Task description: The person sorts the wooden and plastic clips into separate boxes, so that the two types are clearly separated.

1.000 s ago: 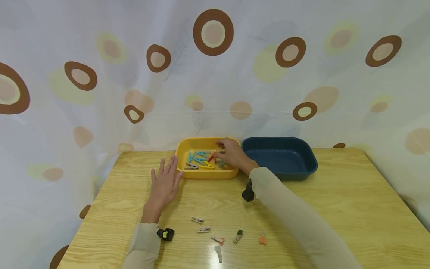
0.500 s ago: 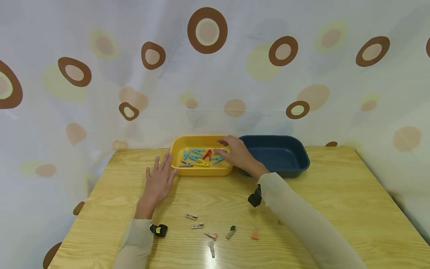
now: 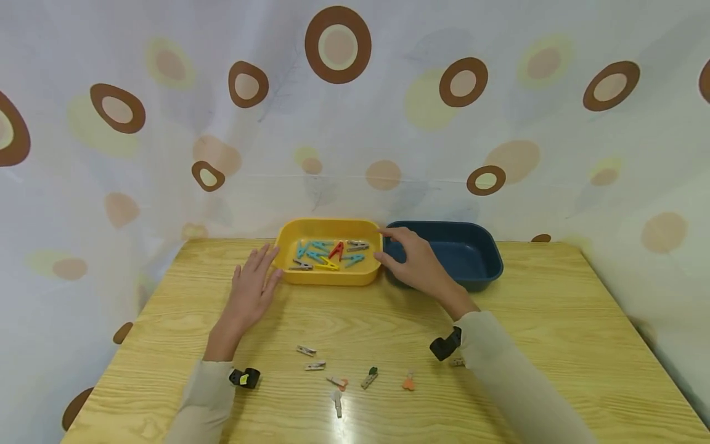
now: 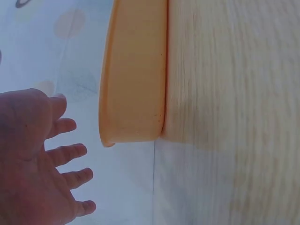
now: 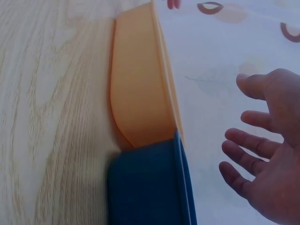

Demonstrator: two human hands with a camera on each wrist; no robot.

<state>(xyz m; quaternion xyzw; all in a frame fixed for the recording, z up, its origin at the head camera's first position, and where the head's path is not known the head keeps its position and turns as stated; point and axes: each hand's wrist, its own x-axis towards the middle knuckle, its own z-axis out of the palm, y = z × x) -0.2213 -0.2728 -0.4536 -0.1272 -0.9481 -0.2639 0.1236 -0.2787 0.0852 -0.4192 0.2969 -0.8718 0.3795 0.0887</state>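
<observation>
In the head view a yellow tray (image 3: pixel 327 279) stands at the back of the table with several plastic clothespins inside: a red clothespin (image 3: pixel 336 249), a yellow clothespin (image 3: pixel 327 265), and some blue and grey ones. My left hand (image 3: pixel 251 293) is at the tray's left end, its fingers spread; whether it touches the rim I cannot tell. At the tray's right end is my right hand (image 3: pixel 413 265), thumb and fingers apart and holding nothing. Part of the blue tray (image 3: pixel 466 262) lies behind this hand. Both wrist views show relaxed, spread fingers.
Several small wooden clothespins lie on the near part of the wooden table (image 3: pixel 277 401), among them one with a green top (image 3: pixel 370 377) and one with an orange heart (image 3: pixel 408 381). My right sleeve partly covers another. A patterned sheet (image 3: pixel 333 142) hangs behind the trays.
My right hand has let go of a grey clothespin in the yellow tray and drawn back right to the tray's edge. My left hand stays beside the left end. The head view has shifted slightly.
</observation>
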